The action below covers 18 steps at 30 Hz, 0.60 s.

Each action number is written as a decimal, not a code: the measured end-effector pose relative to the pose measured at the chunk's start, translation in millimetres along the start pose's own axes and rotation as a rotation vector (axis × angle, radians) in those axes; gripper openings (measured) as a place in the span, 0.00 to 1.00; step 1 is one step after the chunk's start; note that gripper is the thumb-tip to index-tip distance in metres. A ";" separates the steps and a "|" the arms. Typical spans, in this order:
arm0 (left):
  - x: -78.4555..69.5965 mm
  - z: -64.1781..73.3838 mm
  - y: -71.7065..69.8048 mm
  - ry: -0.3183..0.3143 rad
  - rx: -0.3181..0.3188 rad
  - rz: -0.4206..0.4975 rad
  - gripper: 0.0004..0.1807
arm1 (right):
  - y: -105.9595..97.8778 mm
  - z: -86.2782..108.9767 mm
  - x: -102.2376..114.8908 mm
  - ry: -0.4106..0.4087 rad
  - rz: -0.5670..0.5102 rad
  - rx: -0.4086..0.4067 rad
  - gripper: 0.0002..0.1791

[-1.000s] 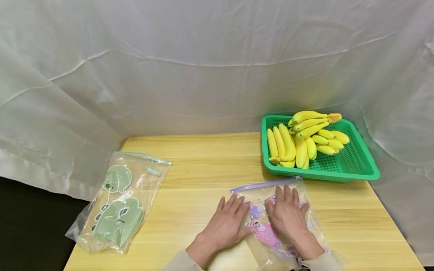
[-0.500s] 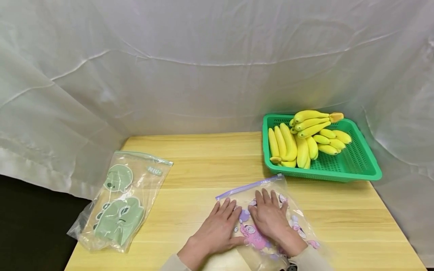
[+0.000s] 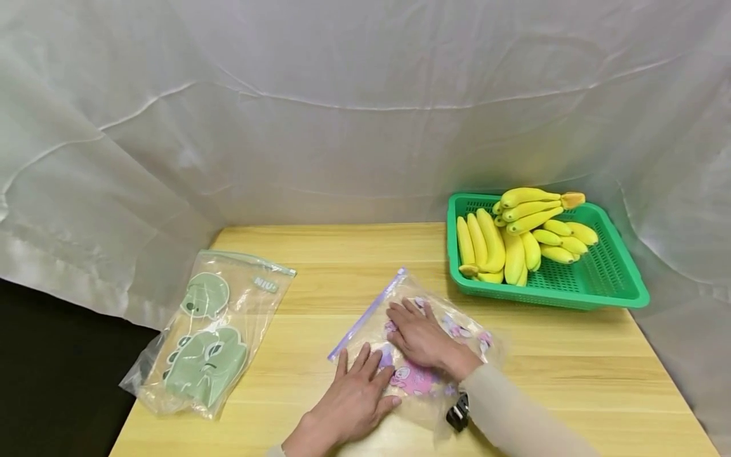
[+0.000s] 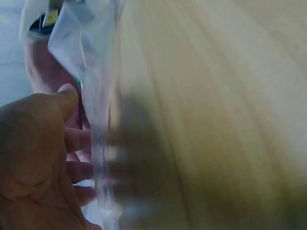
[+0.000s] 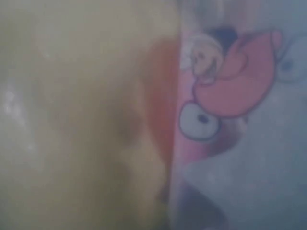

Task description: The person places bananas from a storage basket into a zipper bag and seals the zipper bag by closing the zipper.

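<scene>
A clear zip bag (image 3: 412,379) with pink and purple cartoon prints lies on the table in the head view, its purple zip strip slanting up to the right. My left hand (image 3: 355,397) rests its straight fingers on the bag's lower left part. Farther up the bag, my right hand (image 3: 421,335) lies palm down with its fingers spread. In the left wrist view, the left hand's fingers (image 4: 79,170) reach to the bag's edge (image 4: 100,143), close above the table. Blurred bag film with a pink cartoon print (image 5: 235,81) fills the right of the right wrist view.
A green basket (image 3: 619,273) with several bunches of bananas (image 3: 528,209) stands at the back right. Another clear zip bag (image 3: 208,368) with green cartoon prints lies at the left. The wooden table (image 3: 342,254) is backed by a grey-white curtain (image 3: 354,146).
Both hands have moved left with the printed bag under them. The bag has turned counter-clockwise, so its zip strip now slants steeply toward the left.
</scene>
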<state>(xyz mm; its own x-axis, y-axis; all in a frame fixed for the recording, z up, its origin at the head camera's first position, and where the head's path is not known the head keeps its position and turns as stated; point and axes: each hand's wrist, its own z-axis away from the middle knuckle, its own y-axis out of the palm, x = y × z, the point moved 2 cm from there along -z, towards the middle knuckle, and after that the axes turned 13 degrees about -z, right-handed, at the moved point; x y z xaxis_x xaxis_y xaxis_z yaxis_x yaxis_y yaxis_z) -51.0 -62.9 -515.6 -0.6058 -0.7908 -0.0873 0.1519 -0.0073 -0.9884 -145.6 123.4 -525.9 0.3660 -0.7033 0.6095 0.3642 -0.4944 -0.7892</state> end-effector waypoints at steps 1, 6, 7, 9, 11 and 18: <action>-0.1 0.5 0.4 -0.001 0.008 0.009 0.36 | -1.4 -5.3 -0.2 -0.032 0.000 0.038 0.30; -0.3 2.4 3.7 -0.045 0.034 0.054 0.38 | -8.1 -20.2 6.7 -0.087 -0.010 0.123 0.28; -0.6 2.4 4.6 -0.060 0.037 0.057 0.39 | -9.4 -19.5 9.8 -0.071 -0.009 0.116 0.28; -0.9 1.9 6.3 -0.090 0.037 0.057 0.40 | -11.1 -14.5 16.2 -0.040 0.005 0.083 0.29; -1.4 1.3 6.1 -0.118 0.030 0.049 0.41 | -11.3 -5.0 22.2 -0.013 0.034 0.029 0.29; -5.7 -1.5 5.9 -0.202 -0.008 0.012 0.42 | -2.2 28.1 12.1 0.018 0.125 -0.124 0.35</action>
<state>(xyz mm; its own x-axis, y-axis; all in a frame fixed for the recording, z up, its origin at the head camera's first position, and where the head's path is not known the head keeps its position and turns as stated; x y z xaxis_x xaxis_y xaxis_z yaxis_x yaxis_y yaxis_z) -47.8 -57.5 -521.1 -0.4346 -0.8977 -0.0727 0.1514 0.0068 -0.9884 -117.9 130.3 -514.6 0.3858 -0.7717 0.5056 0.2078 -0.4613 -0.8626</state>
